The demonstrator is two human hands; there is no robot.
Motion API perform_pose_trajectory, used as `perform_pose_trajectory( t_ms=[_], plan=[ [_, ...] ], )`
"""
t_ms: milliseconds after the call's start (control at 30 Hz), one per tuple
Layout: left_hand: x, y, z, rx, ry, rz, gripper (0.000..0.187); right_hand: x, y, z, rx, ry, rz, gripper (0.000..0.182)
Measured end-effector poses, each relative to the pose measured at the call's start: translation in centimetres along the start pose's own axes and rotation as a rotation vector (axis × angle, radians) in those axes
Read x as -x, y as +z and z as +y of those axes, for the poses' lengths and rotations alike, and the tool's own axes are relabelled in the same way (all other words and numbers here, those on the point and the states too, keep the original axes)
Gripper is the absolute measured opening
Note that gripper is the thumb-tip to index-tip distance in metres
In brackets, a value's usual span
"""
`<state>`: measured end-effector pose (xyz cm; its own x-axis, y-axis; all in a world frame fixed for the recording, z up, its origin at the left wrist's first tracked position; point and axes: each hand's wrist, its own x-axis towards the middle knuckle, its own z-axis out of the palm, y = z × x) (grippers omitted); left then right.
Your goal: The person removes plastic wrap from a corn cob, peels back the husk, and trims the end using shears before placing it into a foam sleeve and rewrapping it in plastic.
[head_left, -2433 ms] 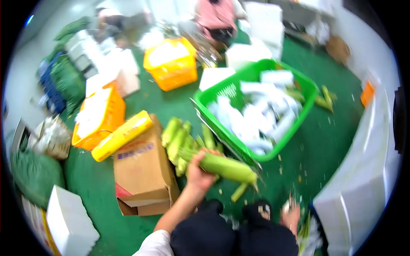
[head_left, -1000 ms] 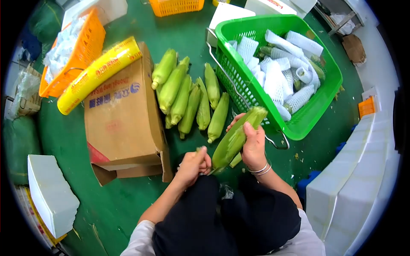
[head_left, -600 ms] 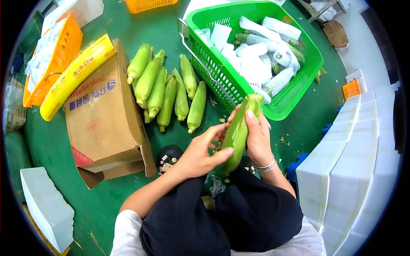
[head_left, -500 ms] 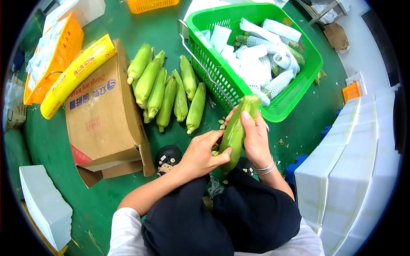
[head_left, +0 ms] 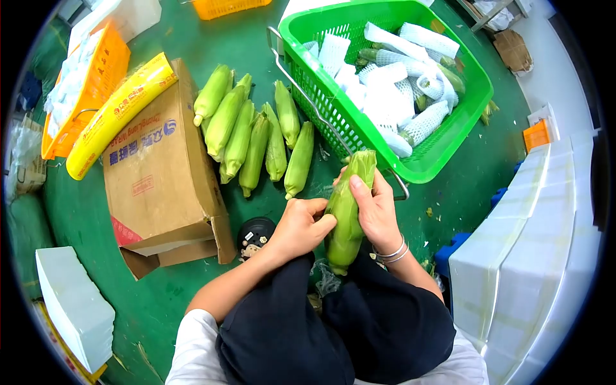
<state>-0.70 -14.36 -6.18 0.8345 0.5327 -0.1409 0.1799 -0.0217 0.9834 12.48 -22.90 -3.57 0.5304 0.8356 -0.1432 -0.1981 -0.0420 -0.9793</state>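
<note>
An ear of corn (head_left: 346,221) in its green husk stands nearly upright above my knees. My right hand (head_left: 377,215) is wrapped round its right side, thumb across the front. My left hand (head_left: 300,224) is closed in a pinch against the ear's left side; what its fingertips hold is too small to make out. Several more ears of corn in husk (head_left: 251,138) lie in a group on the floor beyond my left hand.
Ahead on the right, a green basket (head_left: 443,163) contains produce in white foam nets (head_left: 427,122). A yellow roll (head_left: 119,115) lies across a cardboard box (head_left: 168,192) at left, beside an orange crate (head_left: 110,64). White foam boxes (head_left: 507,256) line the right side.
The ear has tilted more upright and moved slightly down and left. My left hand's thumb has slid off its front to the left edge, and the fingers have drawn into a pinch.
</note>
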Motion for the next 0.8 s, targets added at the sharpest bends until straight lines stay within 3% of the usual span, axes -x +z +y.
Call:
perform_pose_trajectory(
  t_ms=[67, 133, 200, 267, 367, 600, 667, 733, 800],
  plan=[
    [0.2, -0.4, 0.0, -0.064, -0.003, 0.01, 0.012, 0.0, 0.1, 0.3, 0.129, -0.011, 0.055, 0.034],
    [0.4, -0.3, 0.2, -0.161, 0.12, 0.169, 0.015, 0.2, 0.6, 0.7, 0.258, -0.019, 0.111, 0.043],
    [0.6, -0.3, 0.3, -0.216, 0.19, 0.196, 0.013, 0.5, 1.2, 1.1, 0.466, -0.128, 0.157, 0.048],
    [0.8, -0.3, 0.4, -0.215, 0.214, 0.229, 0.011, 0.2, 0.6, 1.8, 0.46, -0.106, 0.158, 0.042],
    [0.9, -0.6, 0.0, -0.115, 0.221, 0.235, 0.012, 0.6, 0.9, 0.9, 0.027, 0.012, 0.146, 0.041],
    [0.6, -0.5, -1.5, 0.009, 0.218, 0.463, 0.015, 0.8, 1.5, 0.3, 0.02, -0.132, 0.162, 0.046],
    [0.2, -1.1, -3.0, 0.163, 0.042, 0.538, 0.018, 0.9, 1.1, 0.1, 0.077, -0.127, 0.209, 0.05],
    [-0.1, -1.4, -4.6, 0.106, 0.04, 0.505, 0.02, 1.1, 0.6, 0.1, 0.047, -0.069, 0.162, 0.047],
    [-0.5, -1.2, -6.3, 0.362, -0.176, 0.485, 0.022, 1.3, 0.7, -0.7, -0.078, -0.205, 0.147, 0.044]
  ],
)
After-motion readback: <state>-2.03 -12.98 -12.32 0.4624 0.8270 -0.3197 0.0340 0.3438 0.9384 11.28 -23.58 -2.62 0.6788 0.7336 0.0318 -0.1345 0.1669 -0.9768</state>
